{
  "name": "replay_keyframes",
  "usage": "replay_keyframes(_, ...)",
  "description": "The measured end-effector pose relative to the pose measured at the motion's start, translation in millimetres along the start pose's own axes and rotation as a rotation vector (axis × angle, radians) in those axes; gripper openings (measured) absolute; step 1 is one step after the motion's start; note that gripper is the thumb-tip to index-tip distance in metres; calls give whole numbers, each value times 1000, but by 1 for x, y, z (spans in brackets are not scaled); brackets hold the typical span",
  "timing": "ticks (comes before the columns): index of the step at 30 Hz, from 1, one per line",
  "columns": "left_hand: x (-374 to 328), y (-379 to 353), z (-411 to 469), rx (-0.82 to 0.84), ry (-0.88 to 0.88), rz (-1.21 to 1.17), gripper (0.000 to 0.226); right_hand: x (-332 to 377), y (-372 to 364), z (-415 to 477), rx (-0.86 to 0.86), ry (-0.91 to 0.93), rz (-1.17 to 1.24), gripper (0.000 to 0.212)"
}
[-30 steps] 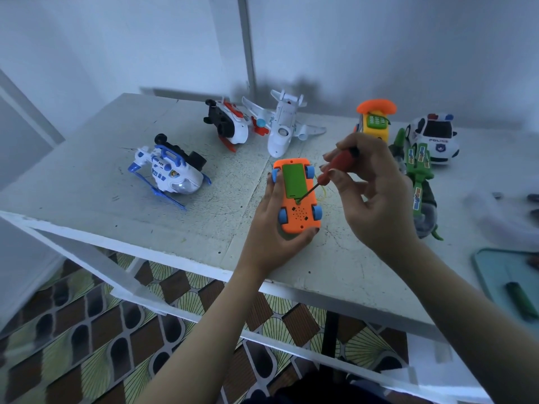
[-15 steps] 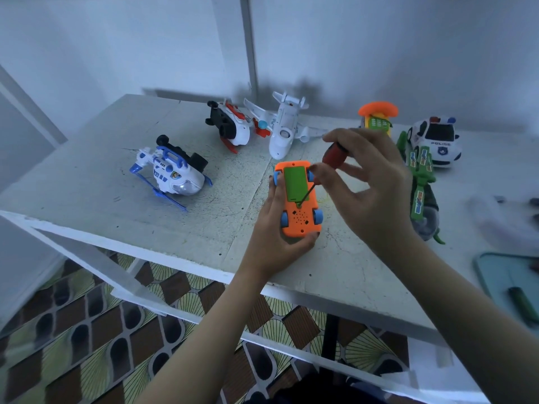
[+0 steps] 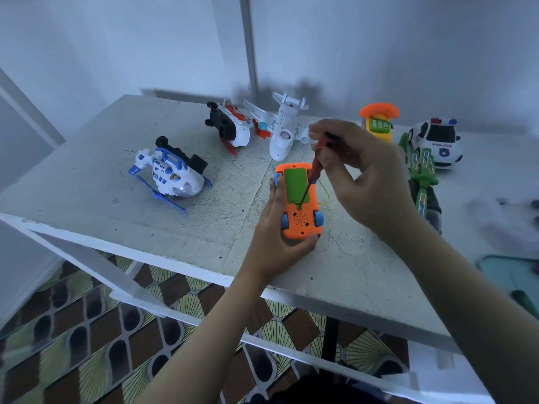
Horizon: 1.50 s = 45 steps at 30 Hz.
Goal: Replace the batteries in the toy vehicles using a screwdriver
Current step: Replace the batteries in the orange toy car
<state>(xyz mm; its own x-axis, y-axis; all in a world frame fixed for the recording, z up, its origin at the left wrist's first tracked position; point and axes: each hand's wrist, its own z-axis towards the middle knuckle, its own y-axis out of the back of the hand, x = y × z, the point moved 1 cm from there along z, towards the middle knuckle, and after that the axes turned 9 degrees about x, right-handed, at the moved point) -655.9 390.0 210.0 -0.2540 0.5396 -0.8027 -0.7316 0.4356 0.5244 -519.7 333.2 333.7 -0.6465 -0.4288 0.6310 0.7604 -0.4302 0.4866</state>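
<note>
An orange toy car (image 3: 300,220) with blue wheels lies belly up, its green battery cover (image 3: 295,185) facing me. My left hand (image 3: 275,231) grips the car from below and from the left. My right hand (image 3: 366,176) pinches the red handle of a screwdriver (image 3: 316,167). Its dark shaft slants down-left, and the tip sits at the near end of the green cover. Both hands hover over the white table (image 3: 87,182).
On the table stand a blue-white helicopter (image 3: 170,173), a red-white helicopter (image 3: 230,128), a white plane (image 3: 281,132), an orange-yellow toy phone (image 3: 378,122), a police car (image 3: 437,141) and a green toy (image 3: 423,170). A teal tray (image 3: 513,275) lies at the right. Patterned floor lies below.
My right hand has raised the screwdriver handle, so the shaft stands steeper, while the tip stays on the green cover. The left hand keeps holding the car.
</note>
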Motion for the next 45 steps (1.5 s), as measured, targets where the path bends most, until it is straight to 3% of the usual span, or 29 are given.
replay_keyframes(4,2,0,0,11,2,-2,108,3,3,5,42,-54,45,22)
replay_keyframes(12,7,0,1,17,11,8,107,5,4,12,-151,-13,-177,21)
replay_keyframes(21,4,1,0,32,13,-4,108,12,3,13,147,-24,-75,26)
replay_keyframes(30,3,2,0,22,12,-11,108,15,0,12,-87,-4,-187,19)
replay_keyframes(34,7,1,1,25,9,-6,109,17,4,12,-32,-23,-166,32)
replay_keyframes(40,5,1,0,14,-5,-4,108,13,5,8,104,-65,-117,29)
replay_keyframes(45,4,2,0,18,-8,-3,108,14,2,8,-2,-74,-135,25)
